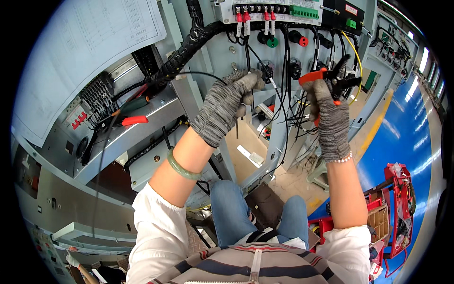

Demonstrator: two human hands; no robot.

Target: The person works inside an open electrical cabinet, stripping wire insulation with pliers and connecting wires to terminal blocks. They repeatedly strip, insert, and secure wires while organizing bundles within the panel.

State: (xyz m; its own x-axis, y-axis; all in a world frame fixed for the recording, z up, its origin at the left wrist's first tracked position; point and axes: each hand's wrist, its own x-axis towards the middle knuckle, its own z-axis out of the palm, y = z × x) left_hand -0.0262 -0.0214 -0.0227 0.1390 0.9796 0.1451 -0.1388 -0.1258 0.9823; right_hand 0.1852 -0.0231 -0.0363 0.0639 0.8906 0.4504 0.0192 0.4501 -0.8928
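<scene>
I'm standing in an electrical workshop; black cables (182, 57) are running through an open metal cabinet (213, 57); a diagram (71, 61) is covering part of it; a screwdriver (135, 105) is lying on a ledge (158, 115); beyond, a red cart (395, 208) is standing on glossy blue floor (395, 130); another wired panel (393, 49) is showing at the right.

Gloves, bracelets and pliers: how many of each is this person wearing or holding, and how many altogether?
Gray gloves: 2, one per hand
Bracelets: 2, a green bangle and a beaded bracelet
Pliers: 1, in the right hand
Total: 5
</scene>
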